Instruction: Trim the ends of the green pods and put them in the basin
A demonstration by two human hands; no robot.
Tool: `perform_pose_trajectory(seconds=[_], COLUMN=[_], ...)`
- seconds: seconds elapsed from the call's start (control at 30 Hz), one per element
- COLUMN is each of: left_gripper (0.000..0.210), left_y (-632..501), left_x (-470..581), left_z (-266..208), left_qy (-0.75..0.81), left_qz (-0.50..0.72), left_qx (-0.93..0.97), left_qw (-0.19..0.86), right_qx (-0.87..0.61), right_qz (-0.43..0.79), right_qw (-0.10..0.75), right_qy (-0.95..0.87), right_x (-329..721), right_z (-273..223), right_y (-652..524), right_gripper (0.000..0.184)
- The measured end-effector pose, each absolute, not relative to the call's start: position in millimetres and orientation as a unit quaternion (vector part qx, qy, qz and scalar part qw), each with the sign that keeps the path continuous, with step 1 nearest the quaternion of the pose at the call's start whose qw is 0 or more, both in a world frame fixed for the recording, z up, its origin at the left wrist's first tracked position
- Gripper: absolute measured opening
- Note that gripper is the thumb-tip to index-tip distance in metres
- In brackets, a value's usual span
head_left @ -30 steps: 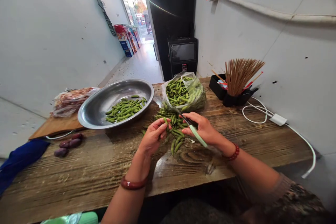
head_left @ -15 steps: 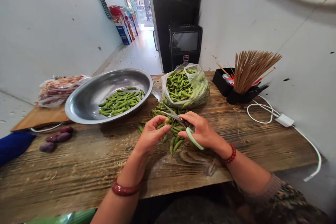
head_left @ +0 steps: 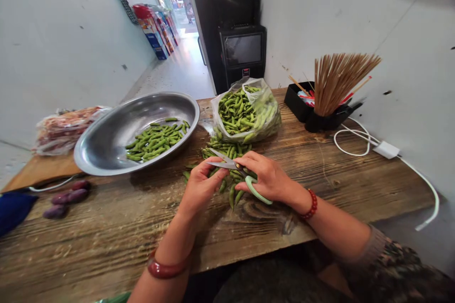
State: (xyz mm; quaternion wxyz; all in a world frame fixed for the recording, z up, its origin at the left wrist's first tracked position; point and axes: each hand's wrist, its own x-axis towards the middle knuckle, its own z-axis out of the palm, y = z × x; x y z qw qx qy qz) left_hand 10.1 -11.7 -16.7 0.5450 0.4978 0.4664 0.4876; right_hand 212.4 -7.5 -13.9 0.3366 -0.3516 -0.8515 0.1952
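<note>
My right hand (head_left: 272, 177) grips a pair of scissors (head_left: 259, 192) with pale green handles. Their blades are parted and point left, right at the fingertips of my left hand (head_left: 199, 184). Thumb and fingers of that left hand are pinched on a green edamame pod, now mostly hidden behind the blades and fingers. Beneath both hands lies a loose pile of edamame pods (head_left: 232, 196) on the wooden table (head_left: 142, 241). Behind it a clear plastic bag (head_left: 272, 120) bulges with more pods. To the left, a wide steel basin (head_left: 101, 135) holds several pods (head_left: 156, 141).
At the right back stands a black holder (head_left: 298, 104) with a bundle of wooden skewers (head_left: 341, 83). A white cable (head_left: 424, 184) runs along the right side. Several purple, plum-like fruits (head_left: 76, 195) lie at left, near a bagged reddish food (head_left: 67, 130) on a wooden board (head_left: 39, 170).
The scissor blades have swung down and left to my left fingertips, covering the pod there. The camera view has shifted slightly.
</note>
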Motion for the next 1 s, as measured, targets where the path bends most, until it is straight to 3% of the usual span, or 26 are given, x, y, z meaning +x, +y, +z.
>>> perform_pose_trajectory(seconds=[0.3, 0.67, 1.0], left_gripper=[0.021, 0.022, 0.021], left_y=[-11.7, -6.7, -0.7], left_x=[11.1, 14.0, 2.9], left_z=[-15.6, -11.7, -17.2], left_qy=[0.471, 0.458, 0.480], left_qz=[0.487, 0.484, 0.486], left_qx=[0.519, 0.490, 0.480], left_qw=[0.521, 0.562, 0.550], right_qx=[-0.333, -0.332, -0.348], right_qz=[0.206, 0.162, 0.207], right_qw=[0.344, 0.333, 0.337], right_qy=[-0.854, -0.867, -0.850], right_x=[209.8, 210.1, 212.0], right_z=[-21.8, -29.3, -33.7], right_y=[-5.3, 0.3, 6.0], right_gripper=[0.047, 0.039, 0.033])
